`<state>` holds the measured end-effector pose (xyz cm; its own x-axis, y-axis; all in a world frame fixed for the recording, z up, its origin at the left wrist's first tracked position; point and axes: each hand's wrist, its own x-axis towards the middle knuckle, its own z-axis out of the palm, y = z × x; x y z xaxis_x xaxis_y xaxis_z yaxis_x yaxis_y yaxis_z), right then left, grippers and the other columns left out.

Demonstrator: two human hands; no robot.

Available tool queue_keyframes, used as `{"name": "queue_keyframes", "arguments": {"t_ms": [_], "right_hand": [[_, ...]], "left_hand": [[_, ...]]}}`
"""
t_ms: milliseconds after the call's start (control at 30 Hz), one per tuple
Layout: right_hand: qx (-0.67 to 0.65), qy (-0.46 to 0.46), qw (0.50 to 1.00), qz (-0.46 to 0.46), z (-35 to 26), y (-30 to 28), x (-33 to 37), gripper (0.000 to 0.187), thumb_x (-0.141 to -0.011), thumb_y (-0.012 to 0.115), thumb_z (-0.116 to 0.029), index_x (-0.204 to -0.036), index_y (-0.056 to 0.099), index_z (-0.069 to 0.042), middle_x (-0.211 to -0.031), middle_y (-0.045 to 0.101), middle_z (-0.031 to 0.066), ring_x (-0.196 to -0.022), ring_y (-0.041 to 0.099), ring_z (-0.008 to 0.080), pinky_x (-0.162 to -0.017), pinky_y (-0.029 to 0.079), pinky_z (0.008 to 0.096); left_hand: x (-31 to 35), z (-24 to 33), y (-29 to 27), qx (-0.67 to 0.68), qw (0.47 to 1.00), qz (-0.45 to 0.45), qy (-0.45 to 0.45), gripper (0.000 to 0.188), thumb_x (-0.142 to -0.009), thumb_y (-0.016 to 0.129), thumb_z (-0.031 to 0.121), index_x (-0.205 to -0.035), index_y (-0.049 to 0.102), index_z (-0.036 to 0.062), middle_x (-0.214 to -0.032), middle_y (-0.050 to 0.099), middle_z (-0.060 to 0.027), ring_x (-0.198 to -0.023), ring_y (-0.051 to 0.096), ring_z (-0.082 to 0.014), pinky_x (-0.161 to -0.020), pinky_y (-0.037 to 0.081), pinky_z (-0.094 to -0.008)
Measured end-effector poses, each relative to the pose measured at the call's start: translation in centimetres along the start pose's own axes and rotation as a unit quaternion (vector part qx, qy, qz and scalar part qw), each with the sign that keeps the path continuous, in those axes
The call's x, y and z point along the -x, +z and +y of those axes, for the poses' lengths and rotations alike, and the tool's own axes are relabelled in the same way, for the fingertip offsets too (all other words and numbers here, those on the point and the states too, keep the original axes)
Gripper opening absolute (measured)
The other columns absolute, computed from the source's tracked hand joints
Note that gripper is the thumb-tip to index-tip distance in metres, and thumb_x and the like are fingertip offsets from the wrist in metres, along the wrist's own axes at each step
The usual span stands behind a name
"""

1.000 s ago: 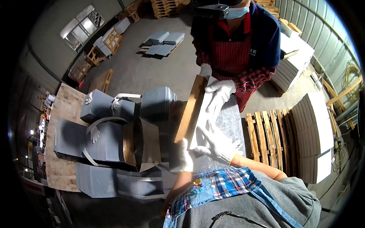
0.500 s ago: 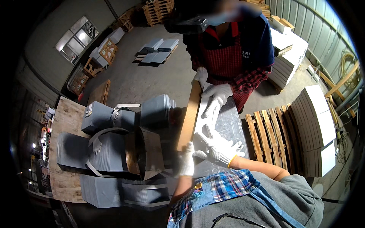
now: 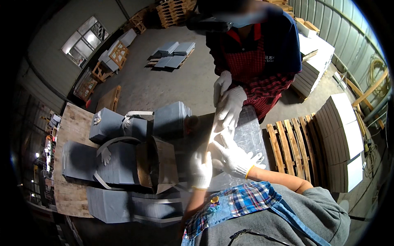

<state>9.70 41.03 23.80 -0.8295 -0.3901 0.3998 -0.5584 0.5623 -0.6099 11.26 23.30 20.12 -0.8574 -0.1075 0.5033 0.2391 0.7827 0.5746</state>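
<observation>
White knit gloves cover both my hands. A long, narrow cardboard piece [image 3: 211, 133], brown on one side and pale on the other, stands on edge over the grey-topped table [image 3: 254, 139]. My left hand [image 3: 201, 170] is closed round its near end. Against its right side, my right hand [image 3: 234, 158] grips with bent fingers. What lies between my hands is partly hidden by glare. Across the table, a co-worker's gloved hands, one at the far end [image 3: 222, 88] and one along the right side [image 3: 232, 104], hold the same piece.
Stacks of grey slabs [image 3: 115, 164] stand on a wooden board [image 3: 74, 207] to my left, beside an open cardboard box [image 3: 165, 166]. A wooden pallet [image 3: 289, 143] and stacked pale blocks [image 3: 338, 141] are at my right. Low slab stacks [image 3: 174, 53] lie farther off.
The cardboard piece has tilted, so its broad brown side now shows only as a narrow edge. The co-worker has shifted slightly right, and their hands have moved closer together. My hands stay nearly in place.
</observation>
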Motion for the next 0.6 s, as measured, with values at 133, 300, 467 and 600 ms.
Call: {"name": "queue_keyframes", "arguments": {"t_ms": [133, 300, 467, 600], "right_hand": [[-0.1, 0.044, 0.994, 0.029, 2.5, 1.3, 1.2, 0.073, -0.09, 0.066, -0.017, -0.153, 0.031, -0.008, -0.146, 0.043, 0.0277, -0.121, 0.057, 0.0445, -0.093, 0.054, 0.0463], [-0.304, 0.182, 0.935, 0.005, 4.5, 2.5, 2.5, 0.075, -0.093, 0.061, -0.007, -0.158, 0.024, -0.007, -0.149, 0.043, 0.0278, -0.132, 0.052, 0.0405, -0.107, 0.047, 0.0436], [-0.212, 0.11, 0.971, 0.027, 6.2, 3.5, 3.6, 0.069, -0.1, 0.059, -0.012, -0.157, 0.022, -0.002, -0.155, 0.038, 0.022, -0.137, 0.048, 0.0306, -0.108, 0.046, 0.0401], [-0.301, 0.193, 0.931, 0.078, 4.9, 3.0, 2.6, 0.067, -0.098, 0.063, -0.028, -0.153, 0.032, -0.005, -0.147, 0.049, 0.0244, -0.129, 0.056, 0.0354, -0.106, 0.047, 0.0422]], "left_hand": [[-0.8, 2.5, -2.2, 0.039, 0.983, -0.137, 0.114, 0.067, -0.087, 0.074, 0.022, -0.146, 0.048, 0.0048, -0.142, 0.05, -0.0301, -0.109, 0.065, -0.0425, -0.094, 0.054, -0.0444], [0.7, 3.6, -1.3, -0.074, 0.976, -0.205, 0.026, 0.085, -0.073, 0.076, 0.015, -0.151, 0.042, 0.0181, -0.146, 0.038, -0.0323, -0.117, 0.058, -0.047, -0.093, 0.054, -0.0454], [1.2, 4.6, -0.6, -0.097, 0.978, -0.18, 0.035, 0.075, -0.074, 0.073, 0.01, -0.146, 0.05, 0.0163, -0.122, 0.051, -0.0268, -0.099, 0.062, -0.043, -0.081, 0.055, -0.044], [1.9, 3.8, 0.0, -0.069, 0.987, -0.138, 0.044, 0.062, -0.074, 0.071, 0.008, -0.135, 0.059, 0.0105, -0.117, 0.054, -0.0227, -0.092, 0.064, -0.0374, -0.076, 0.055, -0.0431]]}}
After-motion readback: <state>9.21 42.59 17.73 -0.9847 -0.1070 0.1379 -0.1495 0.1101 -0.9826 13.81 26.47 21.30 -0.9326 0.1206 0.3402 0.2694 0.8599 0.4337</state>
